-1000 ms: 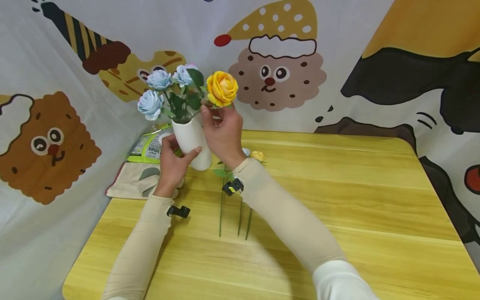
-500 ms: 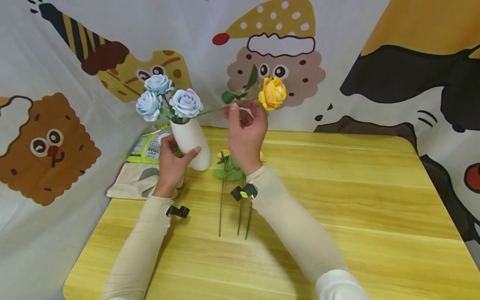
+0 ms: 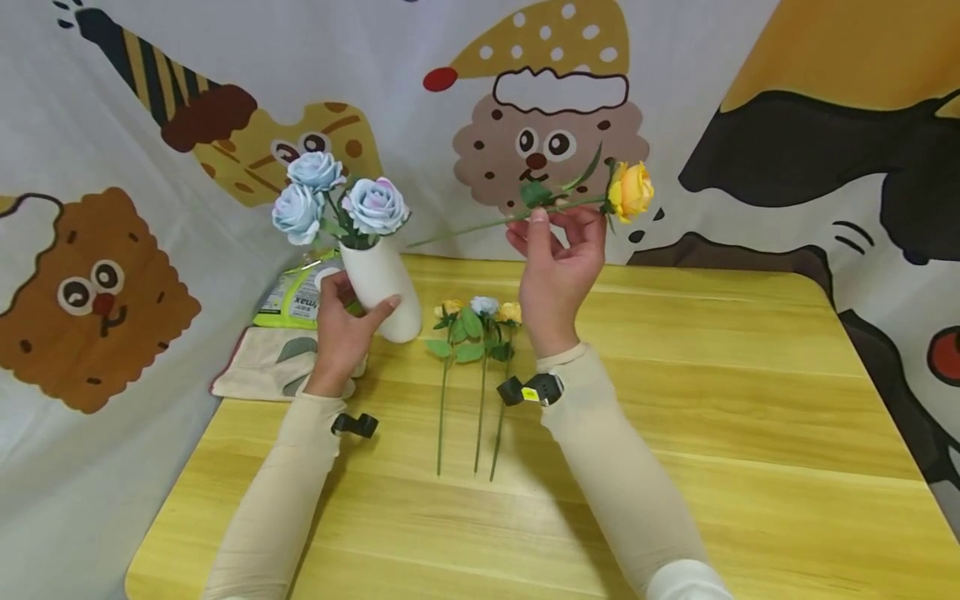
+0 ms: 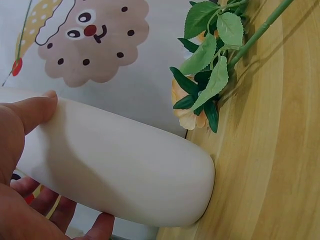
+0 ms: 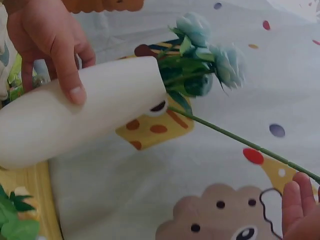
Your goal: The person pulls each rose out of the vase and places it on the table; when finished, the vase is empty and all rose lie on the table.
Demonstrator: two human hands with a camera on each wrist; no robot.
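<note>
My left hand (image 3: 341,337) grips a white vase (image 3: 388,292), fingers and thumb around its side. The vase tilts a little, its base at the table in the left wrist view. Three light blue roses (image 3: 375,206) with green leaves stand in its mouth. To the right, my right hand (image 3: 558,287) pinches the green stem of a yellow rose (image 3: 632,192) between thumb and fingers, up in the air. That stem lies nearly level, bloom to the right, its bare end pointing at the vase. In the right wrist view the stem (image 5: 235,136) reaches close to the vase rim.
Three more stems lie side by side on the wooden table (image 3: 712,400): a blue rose (image 3: 484,306) between two yellow flowers (image 3: 510,312). Left of the vase are a pale cloth glove (image 3: 262,358) and a green-and-grey packet (image 3: 288,298). A printed curtain (image 3: 420,50) hangs behind.
My right hand has moved right, away from the vase, carrying the yellow rose; its stem has swung level and come away from the vase mouth. The left hand stays on the vase.
</note>
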